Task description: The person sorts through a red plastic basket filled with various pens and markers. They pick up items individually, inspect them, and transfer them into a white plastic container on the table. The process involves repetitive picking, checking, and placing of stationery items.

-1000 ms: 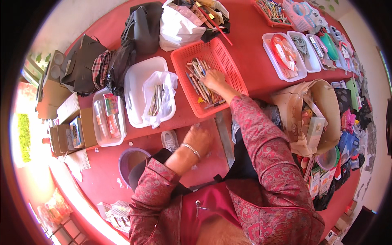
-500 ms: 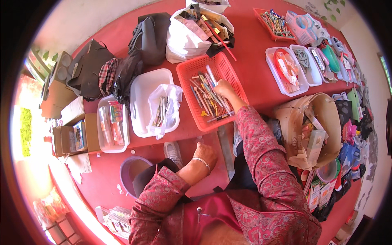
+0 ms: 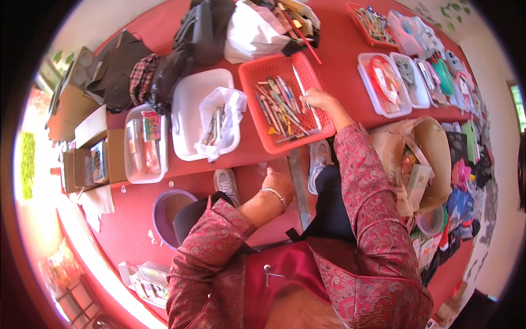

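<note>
My right hand (image 3: 321, 102) is over the right side of an orange-red plastic basket (image 3: 251, 82). Pinched in its fingers is a long thin whitish stick (image 3: 299, 78), slanting across the basket; I cannot tell its exact kind. Pens and pencils (image 3: 278, 104) lie in a loose heap in the basket, left of that hand. My left hand (image 3: 275, 185), with a bracelet at the wrist, is held closed above my lap, below the basket's front edge. Its thumb points up and its curled fingers are mostly hidden.
Left of the basket stands a white tub (image 3: 181, 118) with a plastic bag of pens (image 3: 219, 123). A clear box (image 3: 133, 164) of packets is further left. Bags (image 3: 252, 33) line the back. To the right are a torn cardboard box (image 3: 383, 145) and small trays (image 3: 378, 101). A purple bucket (image 3: 159, 216) stands low left.
My right hand has moved right from the pen heap to the basket's right side, with the whitish stick in its fingers. My left hand stays closed. The whole view has shifted slightly.
</note>
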`<state>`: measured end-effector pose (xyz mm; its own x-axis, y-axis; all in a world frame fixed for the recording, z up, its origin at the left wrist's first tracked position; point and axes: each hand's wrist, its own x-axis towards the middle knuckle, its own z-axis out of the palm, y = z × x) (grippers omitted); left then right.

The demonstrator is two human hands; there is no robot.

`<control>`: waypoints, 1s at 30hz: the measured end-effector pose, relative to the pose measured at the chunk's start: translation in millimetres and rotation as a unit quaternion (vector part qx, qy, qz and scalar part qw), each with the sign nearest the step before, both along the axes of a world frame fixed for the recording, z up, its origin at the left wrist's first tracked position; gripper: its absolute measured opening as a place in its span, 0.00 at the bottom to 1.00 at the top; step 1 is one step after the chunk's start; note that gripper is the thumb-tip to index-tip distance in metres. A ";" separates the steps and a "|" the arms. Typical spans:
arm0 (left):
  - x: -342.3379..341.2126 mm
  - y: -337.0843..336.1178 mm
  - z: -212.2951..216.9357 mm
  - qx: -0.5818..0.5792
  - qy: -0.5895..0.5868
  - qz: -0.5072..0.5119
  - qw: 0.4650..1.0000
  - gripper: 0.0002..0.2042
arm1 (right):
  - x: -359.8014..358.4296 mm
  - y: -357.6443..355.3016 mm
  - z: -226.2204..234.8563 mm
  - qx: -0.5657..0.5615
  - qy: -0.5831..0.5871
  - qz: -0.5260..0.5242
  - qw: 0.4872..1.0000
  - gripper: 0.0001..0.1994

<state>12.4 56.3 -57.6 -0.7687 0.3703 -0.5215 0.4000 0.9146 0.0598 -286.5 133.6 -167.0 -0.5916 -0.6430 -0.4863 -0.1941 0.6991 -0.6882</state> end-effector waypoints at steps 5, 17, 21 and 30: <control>-8.8 1.7 16.7 -0.014 -0.121 0.020 0.992 0.14 | 23.1 -38.1 -12.9 -0.050 -0.060 -0.034 0.996 0.06; -3.4 -4.4 13.7 0.046 -0.063 0.052 0.996 0.13 | 56.2 -25.4 -37.8 -0.111 -0.230 -0.084 0.963 0.06; -1.4 -3.4 4.0 0.057 -0.058 0.072 0.994 0.12 | 55.8 -21.7 -19.7 -0.059 -0.245 -0.043 0.967 0.05; -1.6 -4.7 4.8 0.050 -0.080 0.043 0.995 0.11 | 55.7 -35.9 0.7 0.163 0.240 0.053 0.956 0.20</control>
<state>10.7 51.6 -52.7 -0.7096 0.3626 -0.6041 0.2978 0.9314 0.2092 -230.7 97.7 -166.3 -0.7364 -0.5724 -0.3606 -0.5140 0.8200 -0.2518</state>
